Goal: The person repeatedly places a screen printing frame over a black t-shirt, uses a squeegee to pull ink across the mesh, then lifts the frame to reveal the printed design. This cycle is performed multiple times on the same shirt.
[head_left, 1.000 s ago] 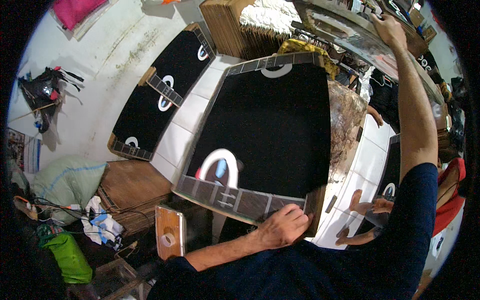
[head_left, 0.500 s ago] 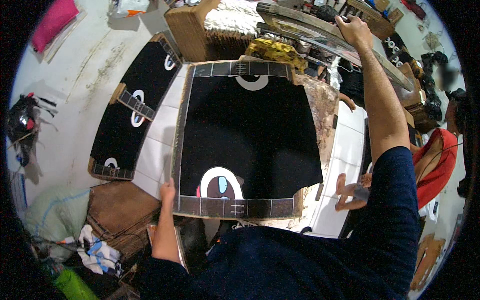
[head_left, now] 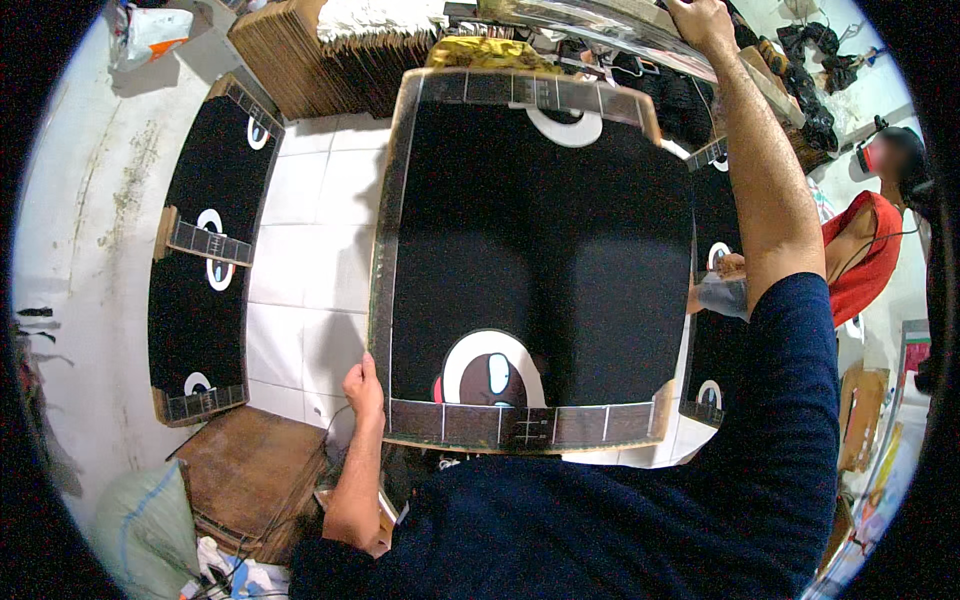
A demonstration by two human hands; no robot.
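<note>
Left hand (head_left: 363, 385) grips the left edge of a large black printed cardboard sheet (head_left: 540, 260) near its lower corner, the fingers curled around the brown border. That sheet lies flat directly in front of the person, filling the middle of the view, with a white oval mark at its far end and a white-and-brown round print at its near end, and a strip of thin white lines along both short edges. Right hand (head_left: 700, 20) reaches far up and away, closed on the edge of a shiny clear plastic sheet (head_left: 590, 15) at the top of the frame; the bare forearm runs down the right side of the black sheet into a dark blue sleeve (head_left: 790, 400).

To the left, two more black printed sheets (head_left: 205, 250) lie end to end on the white tiled floor (head_left: 300, 260), well apart from the held one. A stack of brown corrugated cardboard (head_left: 300, 45) stands at the far end, beside a yellow object (head_left: 485, 55). A low brown cardboard pile (head_left: 250, 470) sits near the left elbow. On the right, another person in a red top (head_left: 865, 260) sits beside further black sheets (head_left: 715, 340).
</note>
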